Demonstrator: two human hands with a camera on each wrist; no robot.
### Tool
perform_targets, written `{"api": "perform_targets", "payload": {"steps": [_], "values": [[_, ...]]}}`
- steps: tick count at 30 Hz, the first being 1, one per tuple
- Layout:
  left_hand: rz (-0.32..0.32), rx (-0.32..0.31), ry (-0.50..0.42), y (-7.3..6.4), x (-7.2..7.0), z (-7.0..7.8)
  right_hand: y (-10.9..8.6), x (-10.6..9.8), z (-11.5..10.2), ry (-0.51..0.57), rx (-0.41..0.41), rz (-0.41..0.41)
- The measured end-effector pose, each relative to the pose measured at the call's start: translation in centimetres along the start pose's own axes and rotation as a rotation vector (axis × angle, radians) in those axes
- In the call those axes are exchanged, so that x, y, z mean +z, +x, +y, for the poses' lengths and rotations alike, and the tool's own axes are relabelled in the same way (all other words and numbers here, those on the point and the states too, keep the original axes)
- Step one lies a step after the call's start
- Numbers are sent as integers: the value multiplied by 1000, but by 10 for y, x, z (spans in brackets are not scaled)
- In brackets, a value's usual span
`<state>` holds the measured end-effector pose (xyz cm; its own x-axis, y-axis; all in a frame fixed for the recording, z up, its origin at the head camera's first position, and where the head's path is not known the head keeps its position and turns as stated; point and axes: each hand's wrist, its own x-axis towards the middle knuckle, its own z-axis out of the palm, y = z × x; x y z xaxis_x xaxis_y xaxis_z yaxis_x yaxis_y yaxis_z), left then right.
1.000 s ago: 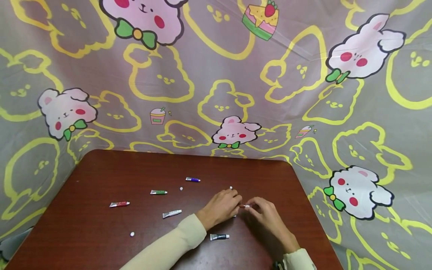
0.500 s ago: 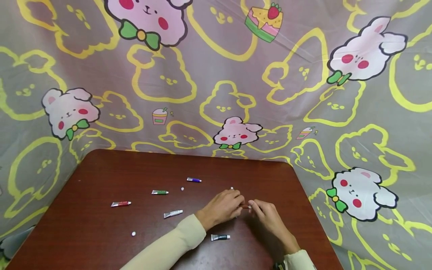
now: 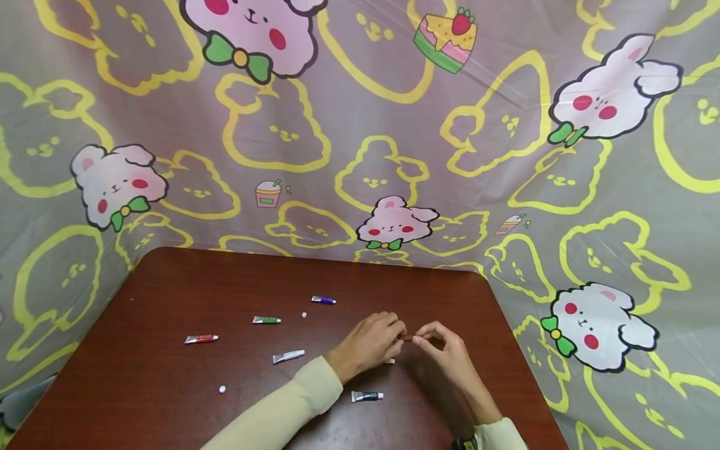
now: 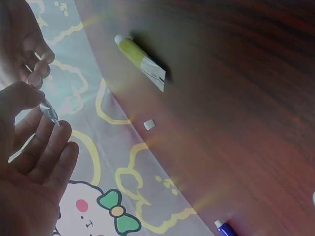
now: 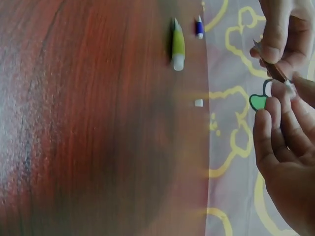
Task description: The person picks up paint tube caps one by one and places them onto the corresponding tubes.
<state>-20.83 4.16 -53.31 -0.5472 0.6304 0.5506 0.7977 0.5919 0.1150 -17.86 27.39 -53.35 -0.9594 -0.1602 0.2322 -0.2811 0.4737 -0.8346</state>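
Note:
My left hand point(image 3: 371, 340) holds a small brown paint tube point(image 5: 274, 70) above the table, pinched between thumb and fingers. The tube's crimped silver end point(image 4: 49, 112) sticks out past the left thumb in the left wrist view. At the tube's other end, my right hand point(image 3: 450, 356) pinches the whitish cap end point(image 5: 289, 88) between thumb and forefinger, its other fingers extended. On the table below lies a yellow paint tube point(image 4: 134, 53), mostly hidden behind the left hand in the head view. A loose white cap point(image 5: 199, 103) lies nearby.
Several more paint tubes lie on the brown table point(image 3: 169, 287): blue point(image 3: 323, 300), green point(image 3: 267, 320), red point(image 3: 201, 339), silver-white point(image 3: 289, 357) and black point(image 3: 367, 396). White caps rest at the back point(image 3: 304, 315) and front left point(image 3: 222, 389). A patterned curtain point(image 3: 394, 112) hangs behind.
My right fingertips have closed over the whitish tube end that showed between the hands a second ago. Both hands have risen slightly, and the tube stays in the left hand.

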Motion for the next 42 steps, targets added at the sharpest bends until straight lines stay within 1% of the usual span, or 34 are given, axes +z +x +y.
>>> {"api": "perform_targets", "payload": {"steps": [4, 11, 18, 22, 27, 31, 37, 42], "values": [[14, 3, 12, -1, 0, 0, -1, -1, 1, -13, 3, -19], [40, 7, 5, 0, -2, 4, -1, 2, 2, -94, 35, 25], [31, 14, 9, 0, -1, 5, -1, 6, -2, -147, 76, 50], [45, 15, 16, -1, 3, 3, -2, 5, -3, -120, 88, 54], [56, 6, 26, -2, 4, 1, -2, 1, -3, -71, 59, 16], [40, -7, 15, -2, 1, 1, -3, 1, -1, -65, 26, -10], [33, -15, 3, -3, -1, 2, -2, 2, 1, -58, 5, 6], [23, -25, 2, -2, -4, 3, -1, 4, 3, -106, -9, 35]]}}
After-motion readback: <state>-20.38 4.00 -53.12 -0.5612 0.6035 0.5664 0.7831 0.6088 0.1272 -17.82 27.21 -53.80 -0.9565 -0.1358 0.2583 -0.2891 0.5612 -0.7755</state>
